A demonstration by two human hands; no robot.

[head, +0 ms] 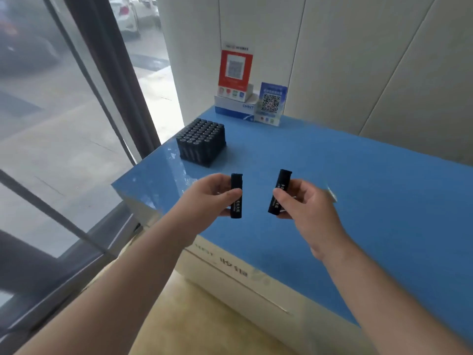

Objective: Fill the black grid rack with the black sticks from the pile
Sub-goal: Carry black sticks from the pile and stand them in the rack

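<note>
Black sticks upright, one pinched per hand: left hand (212, 194) w/ left stick (236, 196), right hand (304, 201) w/ right stick (279, 192).

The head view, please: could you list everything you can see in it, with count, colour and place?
Grid rack: one, black, far left of the table near the window, its cells packed with black sticks.
Left stick: one, black with pale print, held upright above the table.
Right stick: one, black with pale print, held slightly tilted above the table.
Table: one, blue top on a white base.
Red QR sign: one, red and white, at the far edge against the wall.
Blue QR sign: one, blue, beside the red one.
White box: one, white and blue, under the signs.
Window: one, dark frame, left; cars outside.
Left hand: pinches the left stick.
Right hand: pinches the right stick.
</note>
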